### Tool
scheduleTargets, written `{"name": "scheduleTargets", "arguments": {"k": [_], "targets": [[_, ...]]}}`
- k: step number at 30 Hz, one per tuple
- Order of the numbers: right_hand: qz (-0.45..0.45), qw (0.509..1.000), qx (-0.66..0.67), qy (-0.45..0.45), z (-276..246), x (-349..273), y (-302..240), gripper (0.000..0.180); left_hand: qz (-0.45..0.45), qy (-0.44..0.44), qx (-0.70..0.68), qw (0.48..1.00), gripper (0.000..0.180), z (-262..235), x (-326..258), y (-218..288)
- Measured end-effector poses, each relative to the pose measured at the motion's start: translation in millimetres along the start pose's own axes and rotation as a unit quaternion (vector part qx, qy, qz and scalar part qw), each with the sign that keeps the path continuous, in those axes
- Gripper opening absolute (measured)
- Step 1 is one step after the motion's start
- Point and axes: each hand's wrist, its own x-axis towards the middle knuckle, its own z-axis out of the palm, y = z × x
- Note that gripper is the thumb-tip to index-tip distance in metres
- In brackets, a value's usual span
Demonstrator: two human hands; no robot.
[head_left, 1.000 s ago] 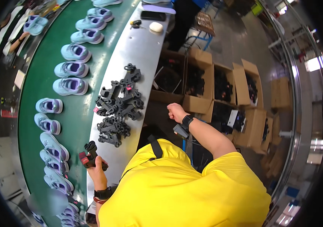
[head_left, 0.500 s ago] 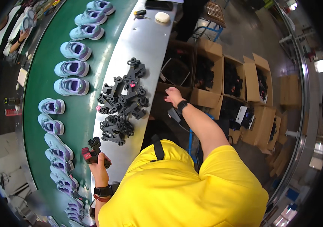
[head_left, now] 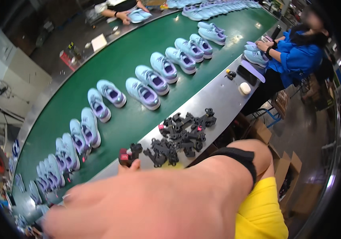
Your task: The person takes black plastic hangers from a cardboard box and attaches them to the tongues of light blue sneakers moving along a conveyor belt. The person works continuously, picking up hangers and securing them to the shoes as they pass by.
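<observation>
Her left hand [head_left: 128, 165] is closed around a small black part with red ends [head_left: 127, 154] at the near edge of the steel table [head_left: 222, 97], just beside the heap of black plastic parts [head_left: 180, 135]. The right hand's grip cannot be told. Light-blue shoes [head_left: 142, 92] line the green conveyor belt [head_left: 138, 51].

My arm [head_left: 170, 199] fills the near foreground, w/ my left hand [head_left: 132, 165] just beyond it at the belt edge, on a small tool [head_left: 127, 154]. Right of that, a pile of plastic parts [head_left: 180, 137] lies on the metal side table [head_left: 222, 99]. Left of the table runs the conveyor belt [head_left: 130, 59], w/ shoes [head_left: 142, 92] in pairs along it. Farther down the table: a phone [head_left: 247, 74] and a small round tub [head_left: 244, 88]. A co-worker [head_left: 294, 55] sits at the table's far right; cardboard boxes [head_left: 282, 175] on the floor below.
</observation>
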Motion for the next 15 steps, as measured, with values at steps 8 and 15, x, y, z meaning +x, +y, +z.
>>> {"name": "scheduleTargets", "arguments": {"k": [8,15], "targets": [[-0.043,0.988,0.081,-0.125,20.4,43.9,18.3,0.021,0.004,0.077,-0.088,0.993,0.028,-23.9,-24.7,-18.0],[0.001,0.993,0.107,-0.041,1.8,14.8,25.0,0.027,0.034,0.155,-0.103,0.982,0.035,-7.3,-19.4,-11.3]]}}
